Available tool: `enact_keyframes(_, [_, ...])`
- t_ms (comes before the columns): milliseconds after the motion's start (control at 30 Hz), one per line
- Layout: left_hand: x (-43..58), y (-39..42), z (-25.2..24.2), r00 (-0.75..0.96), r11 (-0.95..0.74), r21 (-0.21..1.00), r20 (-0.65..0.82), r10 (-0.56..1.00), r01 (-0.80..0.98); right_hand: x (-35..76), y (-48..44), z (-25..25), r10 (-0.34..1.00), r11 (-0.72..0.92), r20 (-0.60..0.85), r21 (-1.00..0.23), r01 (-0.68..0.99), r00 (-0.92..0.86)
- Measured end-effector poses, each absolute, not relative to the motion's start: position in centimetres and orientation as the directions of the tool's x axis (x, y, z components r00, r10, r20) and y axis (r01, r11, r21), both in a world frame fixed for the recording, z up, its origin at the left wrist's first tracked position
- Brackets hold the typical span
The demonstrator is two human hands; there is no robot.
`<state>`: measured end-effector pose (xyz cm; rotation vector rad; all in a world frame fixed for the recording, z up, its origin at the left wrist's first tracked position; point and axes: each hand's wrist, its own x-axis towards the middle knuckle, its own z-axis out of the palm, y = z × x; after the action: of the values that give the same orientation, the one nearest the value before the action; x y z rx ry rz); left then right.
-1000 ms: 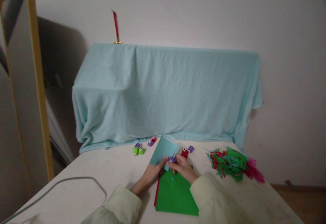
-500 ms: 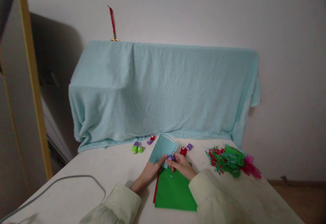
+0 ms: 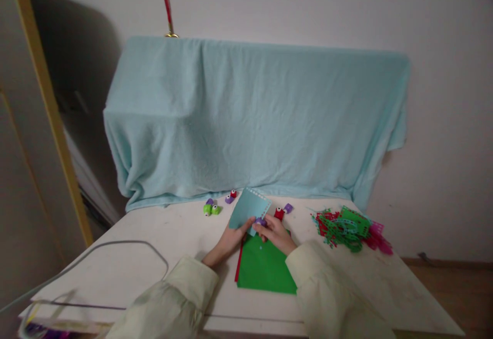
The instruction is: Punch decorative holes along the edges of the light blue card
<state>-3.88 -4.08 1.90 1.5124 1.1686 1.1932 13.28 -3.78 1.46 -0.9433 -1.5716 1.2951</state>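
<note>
My left hand (image 3: 235,237) grips a light blue sheet of paper (image 3: 248,209) by its lower left part. A row of punched holes runs along the sheet's top and right edges. My right hand (image 3: 274,233) is closed around a small purple paper punch (image 3: 261,222) at the sheet's lower right edge. Both hands hover over a green sheet (image 3: 265,269), with a red sheet (image 3: 238,264) peeking out at its left side. A tiny light blue paper bit (image 3: 261,247) lies on the green.
Small punches in green (image 3: 211,209), purple and red (image 3: 231,196) stand behind the hands; a red one (image 3: 279,214) and a purple one (image 3: 288,208) sit to the right. Cut paper scraps (image 3: 348,228) heap at the right. A grey cable (image 3: 127,241) crosses the left.
The camera view has tilted down, so the table's front edge now shows. Both hands keep hold of the blue paper and purple punch in nearly the same place.
</note>
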Motion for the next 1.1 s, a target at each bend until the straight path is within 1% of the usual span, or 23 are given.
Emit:
enact_keyframes(167, [-4.10,-3.88,1.67,0.125,-0.208,0.969,0.192,0.973,0.132,13.14,-3.97,1.80,0.928,0.176,0.153,-0.984,0.038,-0.341])
enact_keyframes(367, [-4.03,-3.82,1.42,0.112,-0.205,0.964,0.187,0.976,0.172,13.12,-4.09,2.03,0.929,0.174,0.154,-0.984,0.028,-0.337])
enact_keyframes(500, [-3.96,-4.03,1.57,0.133,-0.185,0.971,0.166,0.977,0.150,13.13,-4.09,1.95,0.931,0.175,0.158,-0.984,0.021,-0.330])
enact_keyframes(667, [-3.88,-3.99,1.67,0.101,-0.189,0.967,0.173,0.980,0.170,13.15,-3.93,1.71,0.939,0.184,0.168,-0.983,0.024,-0.301])
enact_keyframes(900, [-3.96,-3.83,1.36,0.123,-0.167,0.969,0.146,0.982,0.182,13.08,-3.97,1.80,0.942,0.188,0.174,-0.982,0.022,-0.285])
enact_keyframes(1100, [-3.94,-3.91,1.27,0.124,-0.179,0.969,0.159,0.979,0.169,13.14,-3.94,1.67,0.940,0.200,0.188,-0.980,0.011,-0.286])
